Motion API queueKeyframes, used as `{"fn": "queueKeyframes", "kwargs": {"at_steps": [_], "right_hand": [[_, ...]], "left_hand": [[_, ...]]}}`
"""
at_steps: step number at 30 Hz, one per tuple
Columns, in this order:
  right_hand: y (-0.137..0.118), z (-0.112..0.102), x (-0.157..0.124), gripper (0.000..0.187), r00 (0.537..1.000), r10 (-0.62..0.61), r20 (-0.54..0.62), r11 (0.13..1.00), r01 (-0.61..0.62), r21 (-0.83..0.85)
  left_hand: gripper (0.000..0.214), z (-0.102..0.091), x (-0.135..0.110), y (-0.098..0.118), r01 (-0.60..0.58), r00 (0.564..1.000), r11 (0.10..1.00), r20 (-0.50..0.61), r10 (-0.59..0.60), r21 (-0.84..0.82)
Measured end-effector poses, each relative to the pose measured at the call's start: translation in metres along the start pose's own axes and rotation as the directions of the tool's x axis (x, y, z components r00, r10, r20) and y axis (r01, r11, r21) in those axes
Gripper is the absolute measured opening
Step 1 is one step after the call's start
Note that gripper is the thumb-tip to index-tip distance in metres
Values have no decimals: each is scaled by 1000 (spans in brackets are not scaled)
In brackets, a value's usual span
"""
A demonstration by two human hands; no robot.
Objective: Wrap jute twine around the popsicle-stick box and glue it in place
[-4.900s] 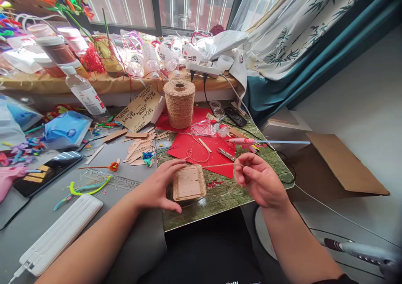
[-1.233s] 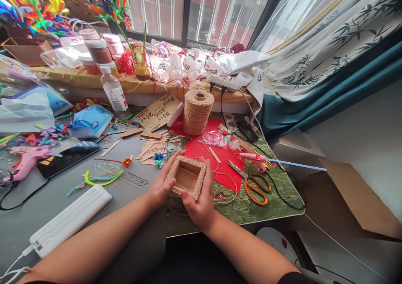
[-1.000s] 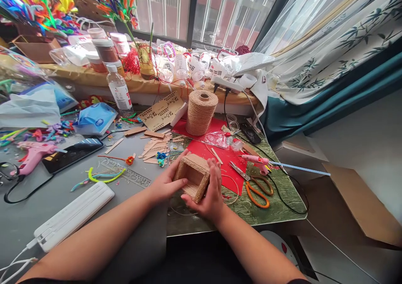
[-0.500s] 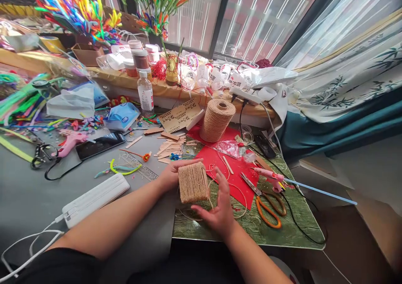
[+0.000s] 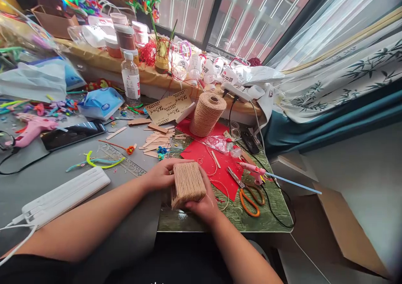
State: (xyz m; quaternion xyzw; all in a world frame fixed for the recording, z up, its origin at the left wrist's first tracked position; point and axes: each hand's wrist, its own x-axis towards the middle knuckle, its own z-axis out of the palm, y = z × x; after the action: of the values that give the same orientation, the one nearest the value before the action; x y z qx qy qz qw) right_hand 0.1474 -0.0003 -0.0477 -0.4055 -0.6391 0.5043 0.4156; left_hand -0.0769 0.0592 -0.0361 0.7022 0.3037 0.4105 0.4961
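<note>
Between my hands is a small box wrapped in twine (image 5: 189, 181), held tilted above the front edge of the table. My left hand (image 5: 160, 174) grips its left and far side, with the fingers partly hidden behind it. Around the right side and underneath curls my right hand (image 5: 207, 202), its thumb at the lower edge. A loose strand of twine (image 5: 223, 188) lies to the right of the box on a red sheet (image 5: 230, 177). Farther back stands a large spool of twine (image 5: 207, 116). Orange-handled scissors (image 5: 248, 194) lie right of my right hand.
A pink glue gun (image 5: 256, 170) with a long blue stick juts past the table's right side. Thin wooden sticks (image 5: 157, 142), a ruler (image 5: 125, 160), a white power strip (image 5: 67, 194) and a phone (image 5: 73, 135) lie leftward. A plastic bottle (image 5: 130, 81) stands near the sill.
My right hand, open and apart from the box before, has closed on its right side. The box has turned, showing another face. The whole view has shifted to the right.
</note>
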Motion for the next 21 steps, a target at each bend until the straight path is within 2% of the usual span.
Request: {"fn": "queueKeyframes", "kwargs": {"at_steps": [3,5,8,11,14,16,18,21], "right_hand": [[-5,-1,10,108,997,82,-5,946,-76,314],[-8,-5,19,98,988,144,50,860,-150,488],[-9,-16,30,89,961,246,131,703,-269,659],[-4,-23,33,75,928,333,168,583,-342,737],[3,-24,31,65,898,354,261,480,-414,773],[8,-22,28,66,868,353,349,420,-480,770],[13,-20,26,72,838,360,409,384,-533,754],[19,-16,25,67,833,384,399,359,-533,766]], "left_hand": [[60,-4,0,-5,1,999,999,51,1,-34],[66,-6,1,-12,1,996,998,87,4,-55],[79,-5,2,-19,9,995,1000,101,-12,26],[90,1,4,-22,19,996,995,88,-27,100],[98,9,4,-21,49,997,999,63,-50,22],[110,12,3,-21,80,996,995,48,-78,-51],[119,14,2,-20,112,993,990,42,-109,-83],[128,13,0,-17,136,990,986,63,-130,-100]]}}
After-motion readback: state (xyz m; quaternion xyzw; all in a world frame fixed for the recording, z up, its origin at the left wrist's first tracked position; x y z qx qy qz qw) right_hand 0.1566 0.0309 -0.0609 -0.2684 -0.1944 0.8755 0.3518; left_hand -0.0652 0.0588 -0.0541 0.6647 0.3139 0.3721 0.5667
